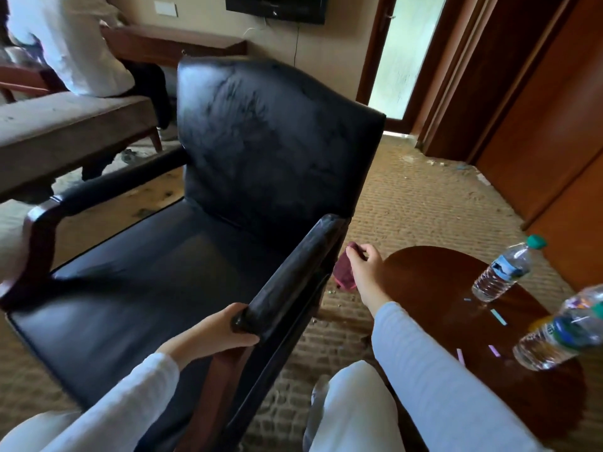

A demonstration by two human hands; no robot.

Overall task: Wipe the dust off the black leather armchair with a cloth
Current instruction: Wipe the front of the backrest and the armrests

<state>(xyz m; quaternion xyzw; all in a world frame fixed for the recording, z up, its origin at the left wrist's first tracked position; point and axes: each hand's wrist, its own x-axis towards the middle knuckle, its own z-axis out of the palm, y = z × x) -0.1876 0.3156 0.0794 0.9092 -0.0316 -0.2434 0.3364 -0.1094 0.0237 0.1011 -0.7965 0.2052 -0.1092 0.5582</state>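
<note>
if read from the far left: first a padded bench [65, 125] with a person in white [71, 44] seated on it, well apart from the work. then the black leather armchair [261, 141], filling the middle of the view, with pale greyish smears on the backrest and on the near armrest [290, 272], probably the dust to remove.

at the front end of this armrest, the left hand [212, 334], fingers curled around the padded tip. most likely gripping there to steady the chair, or the body, while reaching with the other arm.

just right of the armrest, on its outer side and toward the rear, the right hand [367, 267], pinching a dark red cloth [342, 272] bunched between thumb and fingers and hanging down beside the frame. cannot tell whether touching the chair side or only very near it. seems placed so to start on the outer face of the arm. judged as early in the task, with so many marks on the leather.

further right, a round dark wooden table [424, 288], carrying a far water bottle [502, 272], a nearer water bottle [561, 334] and some small coloured paper strips [497, 316]. close to the right sleeve, so easy to knock with a wide stroke; better to sweep toward the chair.
</note>
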